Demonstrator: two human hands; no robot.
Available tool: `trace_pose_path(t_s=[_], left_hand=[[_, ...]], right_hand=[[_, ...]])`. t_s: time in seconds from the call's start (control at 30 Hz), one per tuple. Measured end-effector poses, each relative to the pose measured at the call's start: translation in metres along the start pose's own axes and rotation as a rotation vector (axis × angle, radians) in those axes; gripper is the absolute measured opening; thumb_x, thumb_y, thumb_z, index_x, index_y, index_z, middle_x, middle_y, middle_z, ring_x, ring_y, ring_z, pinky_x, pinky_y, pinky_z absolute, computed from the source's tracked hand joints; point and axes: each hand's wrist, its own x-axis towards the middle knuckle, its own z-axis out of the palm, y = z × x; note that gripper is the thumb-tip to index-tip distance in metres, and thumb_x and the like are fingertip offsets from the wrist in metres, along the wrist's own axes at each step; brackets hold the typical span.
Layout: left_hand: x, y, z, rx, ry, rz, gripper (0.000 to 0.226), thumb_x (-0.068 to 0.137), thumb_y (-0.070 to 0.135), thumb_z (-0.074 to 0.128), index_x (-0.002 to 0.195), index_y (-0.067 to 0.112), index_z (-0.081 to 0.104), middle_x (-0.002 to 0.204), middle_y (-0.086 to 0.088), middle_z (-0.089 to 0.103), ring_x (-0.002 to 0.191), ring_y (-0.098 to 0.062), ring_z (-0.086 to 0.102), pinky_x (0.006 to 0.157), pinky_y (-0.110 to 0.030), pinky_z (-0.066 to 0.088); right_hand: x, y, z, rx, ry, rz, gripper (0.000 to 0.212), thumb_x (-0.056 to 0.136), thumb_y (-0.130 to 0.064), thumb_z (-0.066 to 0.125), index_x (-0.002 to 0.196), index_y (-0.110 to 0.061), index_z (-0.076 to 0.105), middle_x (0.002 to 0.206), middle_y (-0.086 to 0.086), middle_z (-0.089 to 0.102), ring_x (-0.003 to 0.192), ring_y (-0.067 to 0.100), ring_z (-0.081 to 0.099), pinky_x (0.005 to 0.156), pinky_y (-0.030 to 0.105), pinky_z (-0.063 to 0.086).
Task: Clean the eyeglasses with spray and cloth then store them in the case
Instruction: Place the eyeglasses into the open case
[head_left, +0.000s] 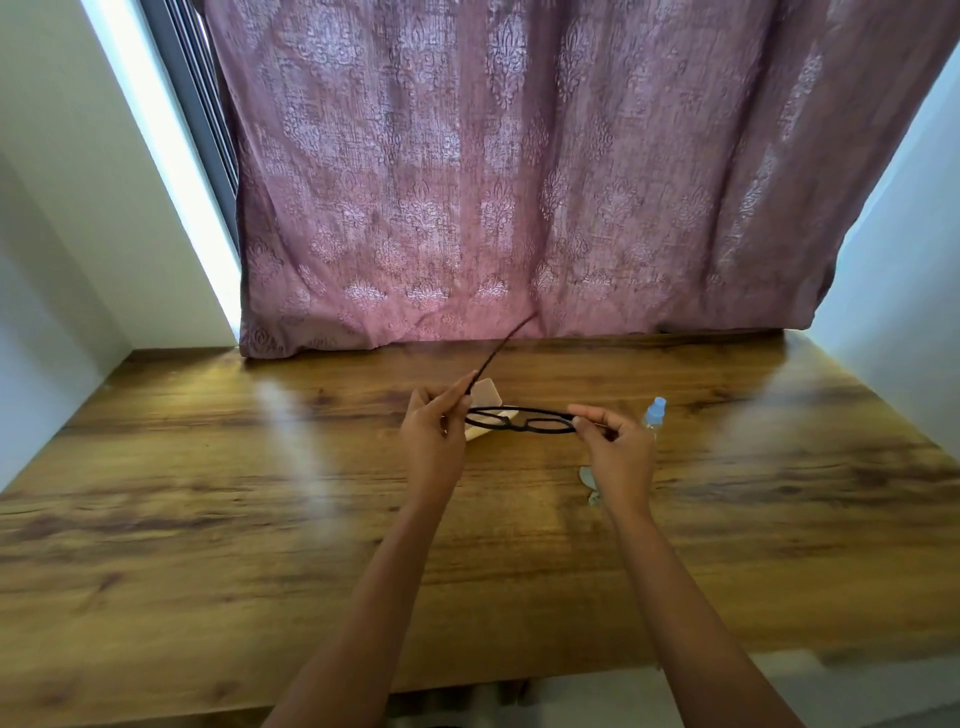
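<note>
Pinching the black round-rimmed eyeglasses (522, 420) at either end with the left hand (434, 431) and right hand (615, 441), level above the glossy wood-grain desk (260, 493), with one thin temple (501, 348) swung outward, probably mid-fold for storage. Leaving within reach the open cream case (485, 395) just behind, the small blue-capped spray bottle (655, 413) and the grey cloth (587, 475), partly hidden under the right hand.

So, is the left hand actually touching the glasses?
Touching. The head view shows the left hand pinching the eyeglasses at the raised temple arm, near the hinge.
</note>
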Motion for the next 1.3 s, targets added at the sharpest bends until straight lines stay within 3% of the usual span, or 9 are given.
trace_pose_path(t_s=[0.13, 0.3, 0.43, 0.7, 0.77, 0.9, 0.97, 1.03, 1.3], left_hand=[[0.006, -0.006, -0.006, 0.180, -0.222, 0.004, 0.024, 0.087, 0.011, 0.059, 0.107, 0.018, 0.069, 0.076, 0.015, 0.046, 0.074, -0.008, 0.047, 0.063, -0.007, 0.033], [0.009, -0.005, -0.014, 0.092, -0.371, -0.020, 0.021, 0.085, 0.015, 0.063, 0.101, 0.026, 0.072, 0.079, 0.011, 0.053, 0.076, -0.006, 0.051, 0.072, -0.019, 0.041], [0.013, 0.000, -0.020, -0.054, -0.468, -0.087, 0.031, 0.074, 0.011, 0.073, 0.098, 0.030, 0.068, 0.074, 0.009, 0.051, 0.066, 0.003, 0.046, 0.067, -0.008, 0.038], [0.015, 0.002, -0.018, -0.077, -0.402, -0.073, 0.022, 0.078, 0.013, 0.069, 0.093, 0.029, 0.070, 0.065, 0.000, 0.057, 0.062, -0.009, 0.043, 0.060, -0.019, 0.034], [0.013, 0.008, -0.018, -0.160, -0.360, -0.133, 0.019, 0.082, 0.010, 0.065, 0.097, 0.018, 0.072, 0.078, -0.012, 0.070, 0.064, -0.003, 0.052, 0.062, -0.016, 0.039], [0.009, 0.017, -0.018, -0.315, -0.293, -0.240, 0.017, 0.088, 0.007, 0.056, 0.100, 0.011, 0.069, 0.101, 0.008, 0.059, 0.054, 0.013, 0.050, 0.057, -0.008, 0.037], [0.009, 0.013, -0.018, -0.327, -0.309, -0.308, 0.015, 0.090, 0.014, 0.055, 0.095, 0.019, 0.069, 0.080, 0.008, 0.071, 0.051, 0.006, 0.044, 0.057, -0.015, 0.034], [0.010, 0.007, -0.018, -0.318, -0.320, -0.385, 0.016, 0.089, 0.022, 0.056, 0.097, 0.021, 0.070, 0.047, 0.014, 0.057, 0.054, -0.004, 0.035, 0.056, -0.019, 0.031], [0.008, 0.005, -0.009, -0.341, -0.315, -0.419, 0.019, 0.092, 0.019, 0.053, 0.082, 0.023, 0.070, 0.057, 0.019, 0.066, 0.046, 0.008, 0.049, 0.048, -0.008, 0.036]], right_hand=[[0.005, 0.001, -0.006, 0.009, -0.005, 0.074, 0.014, 0.084, -0.008, 0.063, 0.093, -0.015, 0.071, 0.082, 0.003, 0.070, 0.089, 0.037, 0.060, 0.080, 0.045, 0.051], [0.015, 0.005, -0.011, 0.068, -0.013, 0.146, 0.016, 0.084, -0.006, 0.062, 0.095, -0.013, 0.070, 0.092, 0.002, 0.069, 0.076, 0.003, 0.059, 0.063, 0.009, 0.046], [0.020, 0.010, -0.014, 0.165, -0.033, 0.224, 0.015, 0.083, -0.002, 0.061, 0.091, -0.012, 0.071, 0.085, -0.002, 0.067, 0.073, 0.005, 0.056, 0.072, 0.017, 0.048], [0.030, 0.004, -0.022, 0.354, -0.176, 0.283, 0.016, 0.085, -0.006, 0.059, 0.087, -0.018, 0.070, 0.088, -0.002, 0.068, 0.076, 0.005, 0.057, 0.067, 0.012, 0.050], [0.031, 0.001, -0.024, 0.359, -0.201, 0.242, 0.013, 0.086, -0.012, 0.060, 0.088, -0.020, 0.070, 0.091, -0.005, 0.068, 0.081, 0.004, 0.056, 0.073, 0.015, 0.048], [0.030, -0.004, -0.024, 0.362, -0.326, 0.184, 0.016, 0.084, -0.018, 0.061, 0.096, -0.024, 0.070, 0.095, -0.006, 0.071, 0.090, 0.004, 0.062, 0.081, 0.019, 0.048], [0.029, -0.005, -0.023, 0.389, -0.361, 0.183, 0.019, 0.084, -0.014, 0.060, 0.098, -0.023, 0.069, 0.091, -0.003, 0.073, 0.086, 0.008, 0.066, 0.076, 0.019, 0.051], [0.029, -0.006, -0.021, 0.361, -0.354, 0.170, 0.019, 0.085, -0.011, 0.060, 0.096, -0.022, 0.070, 0.087, -0.002, 0.074, 0.082, 0.009, 0.067, 0.070, 0.017, 0.051], [0.036, 0.004, -0.021, 0.287, -0.369, 0.244, 0.016, 0.087, -0.006, 0.057, 0.085, -0.018, 0.068, 0.068, -0.007, 0.071, 0.060, 0.003, 0.061, 0.059, 0.013, 0.048]])
